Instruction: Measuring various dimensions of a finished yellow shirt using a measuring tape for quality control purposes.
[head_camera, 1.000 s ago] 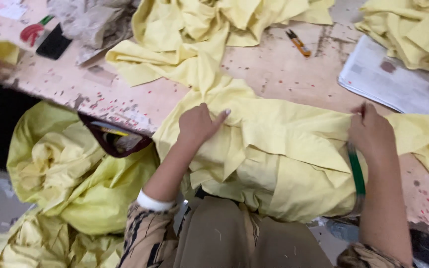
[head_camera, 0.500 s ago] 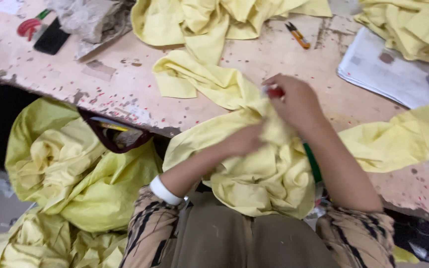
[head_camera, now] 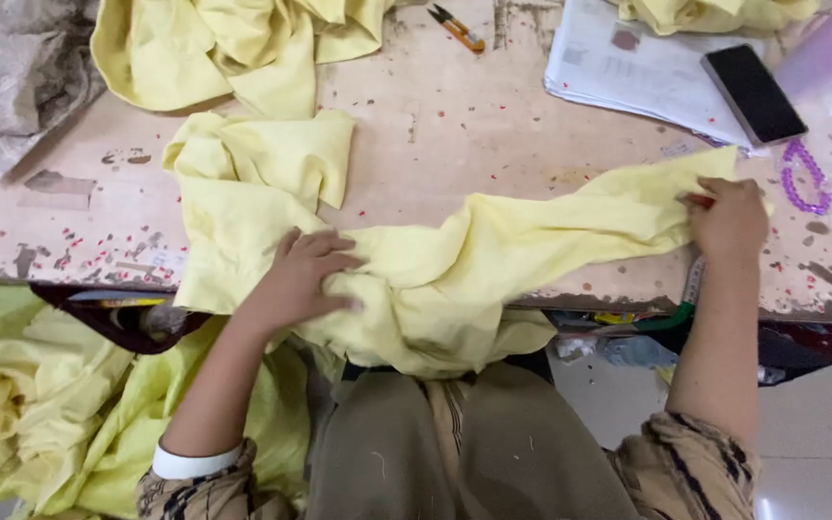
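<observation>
Head view: pale yellow cloth point(head_camera: 493, 260) lies crumpled across worn table point(head_camera: 455, 135), stretched left to right, soft folds, one flap bunched at upper left, front edge drooping over table rim onto lap. Left hand point(head_camera: 305, 279) flat on cloth, fingers spread, pressing it down near table edge. Right hand point(head_camera: 729, 221) closed on cloth's far right end, pinching it together with small red item; grip detail unclear. More yellow cloth point(head_camera: 233, 48) heaped at table's far side. Black phone point(head_camera: 753, 91) on papers point(head_camera: 628, 67); orange snips point(head_camera: 456, 27) beyond; purple bead string point(head_camera: 803, 178) near right hand.
</observation>
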